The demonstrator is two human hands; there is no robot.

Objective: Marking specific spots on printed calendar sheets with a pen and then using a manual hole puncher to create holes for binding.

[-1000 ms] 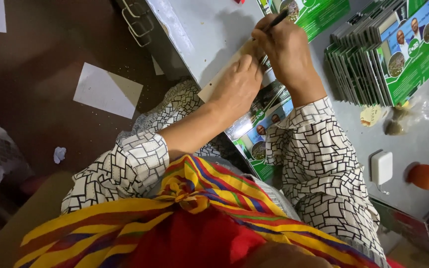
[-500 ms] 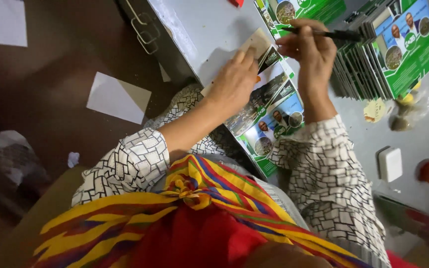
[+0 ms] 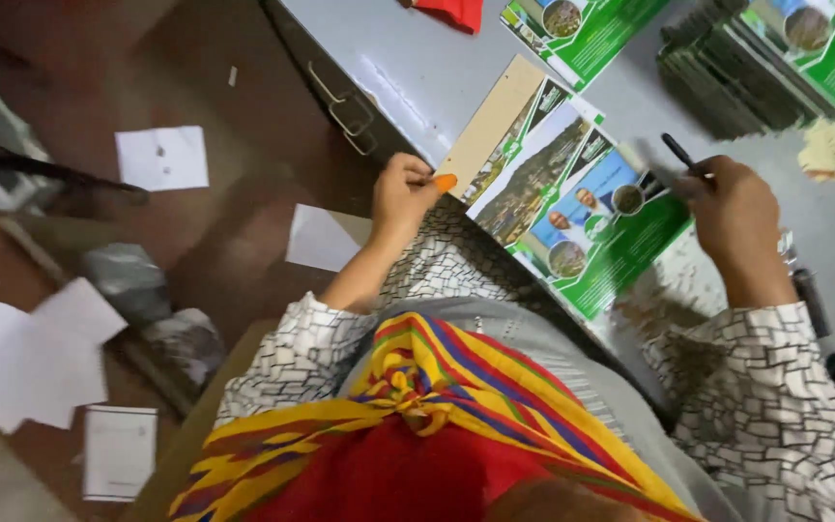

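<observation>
A flat printed green sheet (image 3: 572,208) with pictures lies on the grey metal table (image 3: 417,58), near its front edge. A brown card strip (image 3: 488,130) runs along the sheet's left side. My left hand (image 3: 400,196) grips the near end of that strip, its thumb with an orange nail on top. To the right of the sheet, my right hand (image 3: 734,213) is closed around a thin black tool (image 3: 678,151) that points up and away from me. Both sleeves have a black-and-white pattern.
A stack of similar green sheets (image 3: 756,68) sits at the back right, with another sheet (image 3: 582,29) and a red cloth (image 3: 451,12) behind. Drawer handles (image 3: 340,106) stick out of the table's side. White papers (image 3: 161,157) litter the brown floor on the left.
My hands have moved apart. The right hand carried the black tool off the sheet to the right, and the left hand slid down to the strip's near end.
</observation>
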